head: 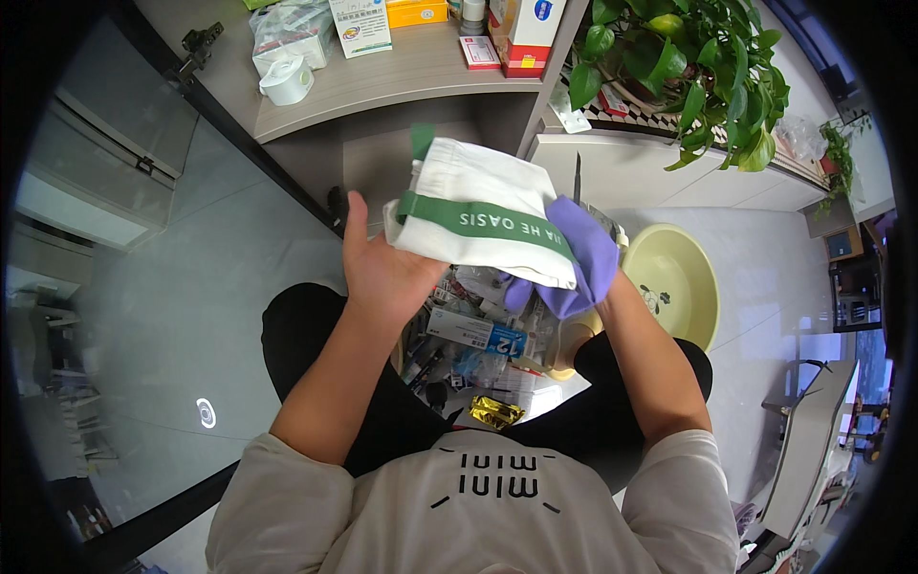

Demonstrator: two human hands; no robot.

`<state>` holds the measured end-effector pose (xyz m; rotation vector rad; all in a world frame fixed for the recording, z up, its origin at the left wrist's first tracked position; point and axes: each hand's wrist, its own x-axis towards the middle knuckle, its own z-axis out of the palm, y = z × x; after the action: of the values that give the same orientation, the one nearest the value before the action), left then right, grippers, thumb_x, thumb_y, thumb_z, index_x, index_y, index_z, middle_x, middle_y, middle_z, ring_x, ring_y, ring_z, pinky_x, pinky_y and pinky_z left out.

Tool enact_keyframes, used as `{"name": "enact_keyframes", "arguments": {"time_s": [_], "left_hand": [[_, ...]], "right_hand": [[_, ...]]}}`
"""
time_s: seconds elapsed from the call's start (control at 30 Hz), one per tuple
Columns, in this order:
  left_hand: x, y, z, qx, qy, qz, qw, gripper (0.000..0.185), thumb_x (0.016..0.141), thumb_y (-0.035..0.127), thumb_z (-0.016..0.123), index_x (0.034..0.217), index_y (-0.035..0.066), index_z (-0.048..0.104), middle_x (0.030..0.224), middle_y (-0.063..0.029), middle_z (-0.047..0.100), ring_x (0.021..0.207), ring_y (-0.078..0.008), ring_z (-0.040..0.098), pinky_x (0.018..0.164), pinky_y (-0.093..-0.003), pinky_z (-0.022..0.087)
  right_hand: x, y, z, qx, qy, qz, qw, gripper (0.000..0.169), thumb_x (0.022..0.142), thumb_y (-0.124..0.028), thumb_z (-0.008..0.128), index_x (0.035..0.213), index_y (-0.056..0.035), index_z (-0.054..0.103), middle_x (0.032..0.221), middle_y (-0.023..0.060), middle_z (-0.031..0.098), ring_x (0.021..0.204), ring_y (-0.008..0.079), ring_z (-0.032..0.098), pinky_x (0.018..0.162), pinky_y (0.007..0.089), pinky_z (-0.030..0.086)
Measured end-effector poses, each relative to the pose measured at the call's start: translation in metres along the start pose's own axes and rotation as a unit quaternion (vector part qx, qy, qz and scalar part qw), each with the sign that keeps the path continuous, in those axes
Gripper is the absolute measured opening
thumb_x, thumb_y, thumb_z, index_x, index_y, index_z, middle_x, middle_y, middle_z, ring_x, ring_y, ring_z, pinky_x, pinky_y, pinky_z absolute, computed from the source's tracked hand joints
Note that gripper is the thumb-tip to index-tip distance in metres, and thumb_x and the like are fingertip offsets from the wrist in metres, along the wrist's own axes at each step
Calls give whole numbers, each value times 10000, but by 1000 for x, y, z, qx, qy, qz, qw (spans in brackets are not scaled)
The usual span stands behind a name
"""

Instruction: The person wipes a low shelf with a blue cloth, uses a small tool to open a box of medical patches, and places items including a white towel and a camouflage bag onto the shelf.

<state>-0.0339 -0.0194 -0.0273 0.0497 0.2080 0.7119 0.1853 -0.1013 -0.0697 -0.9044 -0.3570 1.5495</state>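
Note:
A folded white fabric bag (488, 172) with a green printed band is held up before me, in front of the cabinet. My left hand (391, 273) supports its left end from below, palm up, with the thumb spread away from the cloth. Over at the bag's right end, a purple cloth (584, 251) covers most of my right hand (609, 290), so its fingers are hidden. Below the bag, between my knees, lies a heap of small packages, among them a white and blue box (466, 330) and a gold foil packet (496, 412).
A cabinet shelf (401, 79) ahead bears medicine boxes, a white tape roll (287, 80) and a plastic bag (290, 36). A yellow-green basin (681, 280) stands on the floor to the right. Potted plant leaves (688, 79) hang at the upper right.

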Motion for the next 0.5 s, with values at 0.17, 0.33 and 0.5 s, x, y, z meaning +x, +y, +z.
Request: {"name": "enact_keyframes", "arguments": {"time_s": [0.17,0.33,0.5], "left_hand": [[-11,-18,-20,55,-39,40,997,642,848,477,391,1309,63,225,1338,-127,264,1257,-287,211,1031,-466,156],[4,-14,-41,105,159,98,977,402,850,111,484,1205,19,319,1203,-135,394,1153,-280,370,988,-450,297],[27,-18,-60,29,274,125,953,338,820,-32,432,1148,28,377,1155,-127,443,1073,-281,451,947,-472,352]], "right_hand": [[38,11,-9,24,-16,9,1000,394,860,-241,457,1117,57,444,946,185,581,737,244,615,609,340,530],[53,31,18,-58,84,-33,994,320,843,-216,503,1018,52,524,875,135,596,692,192,596,598,294,497],[47,27,28,-159,246,-47,955,275,801,-200,558,921,47,556,748,96,584,606,164,558,542,278,462]]}}
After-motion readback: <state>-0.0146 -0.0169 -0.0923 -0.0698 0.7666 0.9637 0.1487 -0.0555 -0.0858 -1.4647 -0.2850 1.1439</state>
